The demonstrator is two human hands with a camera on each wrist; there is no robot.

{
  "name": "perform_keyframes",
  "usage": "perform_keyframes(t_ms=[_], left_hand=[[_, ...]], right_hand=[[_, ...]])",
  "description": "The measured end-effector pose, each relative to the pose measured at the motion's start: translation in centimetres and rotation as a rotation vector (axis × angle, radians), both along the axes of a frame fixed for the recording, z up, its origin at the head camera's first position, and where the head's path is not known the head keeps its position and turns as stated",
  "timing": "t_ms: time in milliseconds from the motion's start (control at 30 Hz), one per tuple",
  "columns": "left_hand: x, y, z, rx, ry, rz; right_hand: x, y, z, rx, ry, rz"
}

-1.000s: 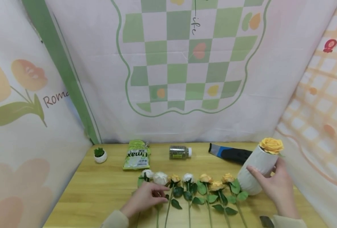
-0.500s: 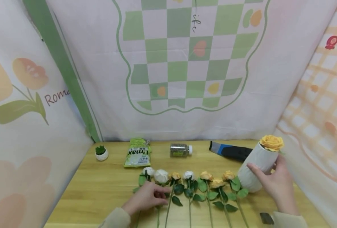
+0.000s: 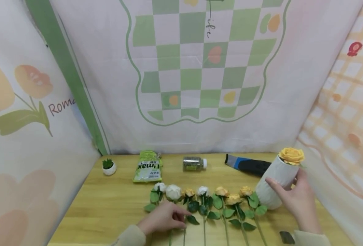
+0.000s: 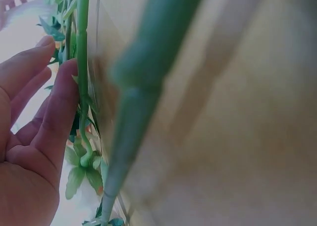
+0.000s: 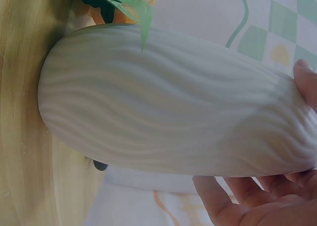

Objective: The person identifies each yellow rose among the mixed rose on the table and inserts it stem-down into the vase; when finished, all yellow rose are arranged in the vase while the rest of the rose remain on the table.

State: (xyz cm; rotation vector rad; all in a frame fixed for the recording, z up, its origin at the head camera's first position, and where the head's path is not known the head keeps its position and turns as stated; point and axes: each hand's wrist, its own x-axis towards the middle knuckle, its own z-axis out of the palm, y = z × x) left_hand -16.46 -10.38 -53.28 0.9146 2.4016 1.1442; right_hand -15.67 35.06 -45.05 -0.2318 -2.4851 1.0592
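Observation:
A ribbed white vase leans on the right side of the table, with a large yellow rose at its mouth. My right hand grips it near the top, thumb and fingers on opposite sides in the right wrist view. Several white and yellow roses lie in a row, stems toward me. My left hand is over the left end, its fingertips at the stem of a yellow rose. In the left wrist view the fingers are loosely bent beside a green stem, the thumb apart from them.
Along the back are a small potted plant, a green and white packet, a jar with a white cap and a black and blue handled tool, partly behind the vase. A small dark object lies by the right sleeve.
My left hand has moved a little right and toward me, from beside the large white rose's stem to the yellow rose's stem. The right hand and vase stay nearly still.

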Motion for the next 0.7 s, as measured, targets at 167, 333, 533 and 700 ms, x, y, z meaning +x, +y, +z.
perform_keyframes(t_ms=[167,333,533,700], left_hand=[[0.2,0.2,-0.1,-0.045,0.008,-0.004],[0.2,0.5,0.1,-0.09,0.018,-0.001],[0.2,1.0,-0.1,-0.09,0.01,-0.006],[0.3,1.3,-0.2,-0.057,0.018,0.008]], right_hand=[[0.2,-0.1,-0.2,0.003,0.004,0.003],[0.2,0.0,-0.2,0.003,0.008,0.007],[0.0,0.0,-0.3,0.004,0.015,0.006],[0.0,0.0,-0.3,-0.001,0.009,0.002]])
